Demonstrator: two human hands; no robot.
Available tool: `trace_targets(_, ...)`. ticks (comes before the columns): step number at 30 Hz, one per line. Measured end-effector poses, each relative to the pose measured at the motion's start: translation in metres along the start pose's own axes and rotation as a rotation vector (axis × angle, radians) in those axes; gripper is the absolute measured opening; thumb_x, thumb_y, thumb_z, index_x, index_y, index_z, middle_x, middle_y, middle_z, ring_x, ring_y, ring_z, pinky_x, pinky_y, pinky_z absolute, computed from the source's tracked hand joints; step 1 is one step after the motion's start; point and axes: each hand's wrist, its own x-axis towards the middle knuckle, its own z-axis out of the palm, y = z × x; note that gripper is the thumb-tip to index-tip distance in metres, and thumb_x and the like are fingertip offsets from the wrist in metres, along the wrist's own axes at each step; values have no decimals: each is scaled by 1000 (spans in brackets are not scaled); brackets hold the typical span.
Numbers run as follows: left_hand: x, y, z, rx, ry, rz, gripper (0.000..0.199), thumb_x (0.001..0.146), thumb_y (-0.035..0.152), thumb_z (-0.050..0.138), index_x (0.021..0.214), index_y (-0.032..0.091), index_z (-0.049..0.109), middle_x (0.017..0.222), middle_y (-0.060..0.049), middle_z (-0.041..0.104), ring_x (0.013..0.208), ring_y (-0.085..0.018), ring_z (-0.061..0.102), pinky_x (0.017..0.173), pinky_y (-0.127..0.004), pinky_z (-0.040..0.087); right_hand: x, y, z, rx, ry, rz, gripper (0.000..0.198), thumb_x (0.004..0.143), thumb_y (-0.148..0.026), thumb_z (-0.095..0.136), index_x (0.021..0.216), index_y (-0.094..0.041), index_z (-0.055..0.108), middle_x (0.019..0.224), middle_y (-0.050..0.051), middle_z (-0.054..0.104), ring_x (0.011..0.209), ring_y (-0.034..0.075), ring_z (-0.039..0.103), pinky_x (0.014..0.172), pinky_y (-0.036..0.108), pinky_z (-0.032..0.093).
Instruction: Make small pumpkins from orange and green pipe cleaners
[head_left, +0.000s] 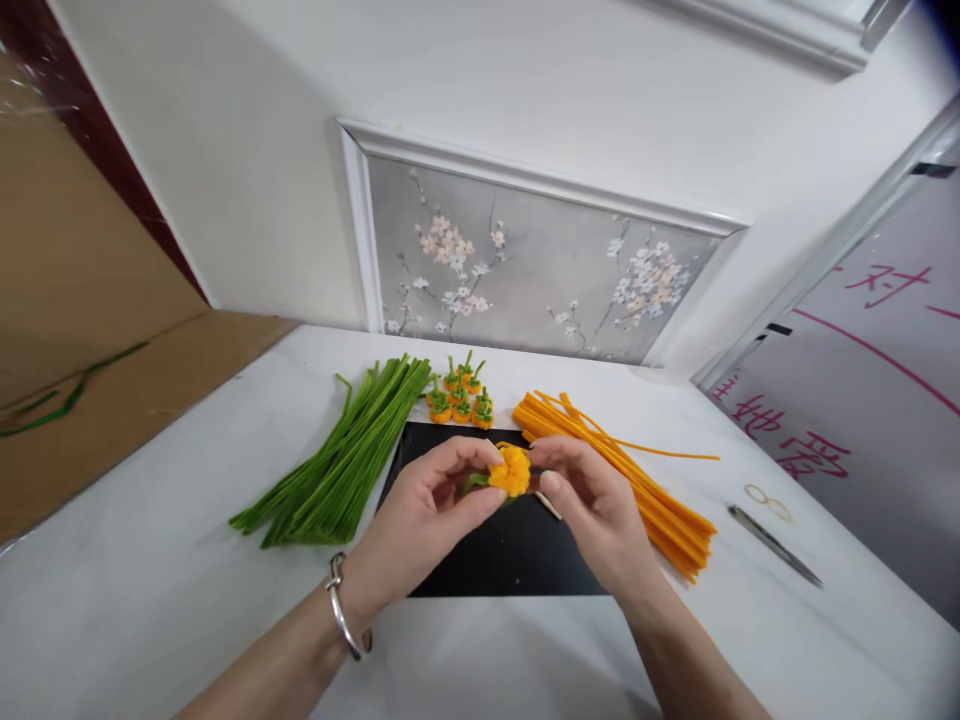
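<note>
My left hand [442, 490] pinches a small orange-yellow pipe-cleaner piece [511, 471] between thumb and fingers. It is ruffled like a little flower or pumpkin, with some green beside it. Close by on the right is my right hand [589, 505], thumb and fingers apart around the piece's right side; whether a fingertip touches it I cannot tell. Both hands are above a black mat [495, 560]. A thin pale stick [550, 507] shows between them, partly hidden. Behind the mat stand several finished orange pieces with green tops [461, 392].
Green pipe cleaners [345, 460] lie bundled on the left, orange ones [637, 465] on the right. Farther right are tweezers [776, 545] and two small rings [767, 502]. A wall with a framed floral panel [540, 260] bounds the white table [135, 560]; a whiteboard [885, 380] stands at right.
</note>
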Motion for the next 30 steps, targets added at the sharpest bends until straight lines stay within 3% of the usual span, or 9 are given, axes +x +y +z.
trace_targets(4, -1, -3, 1, 244, -6, 90, 15, 80, 15, 62, 93, 21, 58, 93, -1, 64, 89, -15, 62, 84, -28, 51, 1, -1, 0, 27, -61, 130, 18, 87, -34, 60, 101, -23, 64, 94, 3, 67, 88, 18, 63, 80, 32, 52)
trace_targets(11, -1, -8, 1, 223, -33, 18, 42, 80, 17, 65, 118, 24, 49, 105, -3, 67, 100, -17, 64, 91, -31, 51, 1, 1, 2, -61, -31, 95, 17, 85, -28, 62, 99, -20, 63, 90, 4, 66, 84, 17, 62, 79, 30, 50)
trace_targets(16, 2, -7, 1, 194, -14, 2, 20, 84, 20, 61, 104, 20, 62, 102, -4, 69, 92, -16, 66, 86, -28, 53, -1, -4, 6, -115, -58, 79, 19, 86, -26, 60, 104, -19, 61, 89, 4, 66, 78, 15, 61, 74, 28, 50)
trace_targets(20, 2, -8, 4, 212, -14, 9, 18, 83, 16, 60, 100, 19, 66, 99, -3, 71, 89, -16, 67, 85, -28, 53, -3, -5, 9, -179, -73, 105, 16, 85, -25, 60, 100, -19, 62, 87, 4, 66, 74, 15, 60, 70, 27, 50)
trace_targets(24, 1, -7, 5, 98, 15, -55, 16, 81, 16, 64, 95, 19, 69, 95, -2, 71, 87, -15, 67, 84, -27, 54, -2, -6, 10, -10, -82, 214, 14, 86, -29, 59, 96, -19, 62, 90, 4, 67, 77, 15, 63, 71, 27, 52)
trace_targets(30, 0, -7, 4, -9, 46, -65, 14, 80, 16, 66, 93, 21, 68, 90, 1, 71, 83, -13, 65, 81, -24, 53, 3, -10, 7, 155, -60, 337, 24, 79, -37, 67, 92, -18, 63, 79, 2, 65, 64, 12, 60, 63, 27, 55)
